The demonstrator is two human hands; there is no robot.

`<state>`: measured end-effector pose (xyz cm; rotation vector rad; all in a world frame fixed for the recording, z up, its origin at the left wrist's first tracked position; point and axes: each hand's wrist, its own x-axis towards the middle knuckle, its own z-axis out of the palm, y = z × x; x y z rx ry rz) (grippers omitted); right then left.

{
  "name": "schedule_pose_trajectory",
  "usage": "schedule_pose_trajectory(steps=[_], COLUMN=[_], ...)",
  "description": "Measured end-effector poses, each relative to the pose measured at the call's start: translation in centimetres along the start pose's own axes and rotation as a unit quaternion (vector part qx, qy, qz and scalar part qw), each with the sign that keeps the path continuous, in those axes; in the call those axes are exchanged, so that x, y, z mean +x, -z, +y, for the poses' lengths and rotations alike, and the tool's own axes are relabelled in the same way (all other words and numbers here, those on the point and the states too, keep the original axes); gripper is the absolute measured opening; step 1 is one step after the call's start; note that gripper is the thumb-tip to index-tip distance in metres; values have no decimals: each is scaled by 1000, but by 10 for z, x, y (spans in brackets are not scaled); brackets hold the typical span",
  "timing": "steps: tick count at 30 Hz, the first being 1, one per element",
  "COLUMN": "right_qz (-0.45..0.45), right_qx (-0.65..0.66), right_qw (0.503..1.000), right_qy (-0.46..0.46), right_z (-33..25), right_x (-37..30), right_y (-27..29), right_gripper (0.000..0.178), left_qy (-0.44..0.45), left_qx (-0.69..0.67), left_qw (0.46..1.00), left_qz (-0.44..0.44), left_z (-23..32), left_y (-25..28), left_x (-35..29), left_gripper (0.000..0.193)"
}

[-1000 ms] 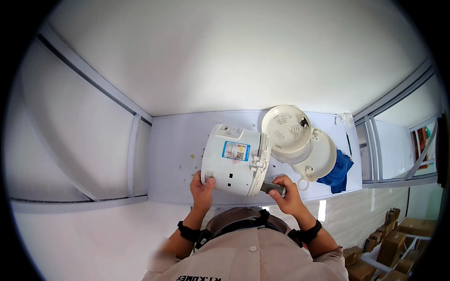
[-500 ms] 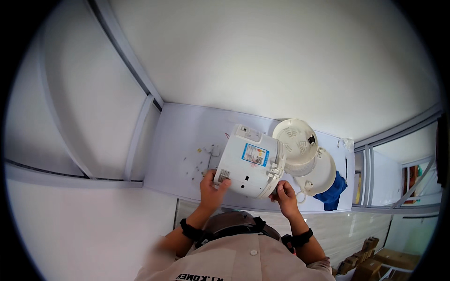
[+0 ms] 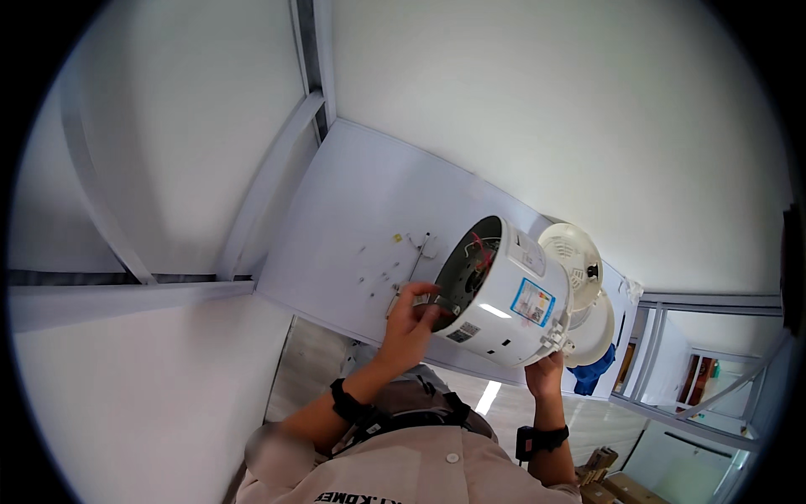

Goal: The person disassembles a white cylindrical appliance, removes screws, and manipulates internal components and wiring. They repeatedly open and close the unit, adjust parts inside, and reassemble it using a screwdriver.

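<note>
A white rice cooker body (image 3: 510, 290) lies tilted on its side over the table, with a blue-edged label on its wall. Its open bottom faces left and shows a dark hollow with red wires (image 3: 482, 254). My left hand (image 3: 409, 326) grips the rim of that opening, fingertips just inside and thumb at the edge. At the other end, my right hand (image 3: 546, 374) holds the body from below near the hinge; its fingertips are partly hidden behind the housing. Beyond it are a cream vented base cover (image 3: 573, 249) and a round cream lid (image 3: 594, 334).
Several small screws (image 3: 374, 280) lie scattered on the white table (image 3: 353, 193), left of the cooker. A thin dark-tipped rod (image 3: 420, 254) and a small yellow piece (image 3: 397, 238) are close by. A blue cloth (image 3: 594, 375) sits at the right edge. Cardboard boxes (image 3: 631, 487) stand on the floor.
The cooker body has turned so its open bottom and wires now show. My left hand has shifted from its outer wall to the rim of the opening. The view has swung too.
</note>
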<state>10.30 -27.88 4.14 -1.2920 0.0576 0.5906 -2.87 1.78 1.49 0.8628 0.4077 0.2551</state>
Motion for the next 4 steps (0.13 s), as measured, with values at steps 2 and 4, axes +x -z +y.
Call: schedule_pose_trajectory(steps=[2,4], right_qz=[16,61], right_qx=[26,53], right_qw=[999,996], right_qy=[-18,-23], right_z=[-2,8], right_x=[1,-4], right_y=[-6,0], right_gripper=[67,69], left_qy=[21,16], left_qx=[46,106], left_qw=[999,994], left_qz=[19,25], left_z=[-1,-9], left_y=[2,6], left_x=[3,3], left_gripper=[43,44])
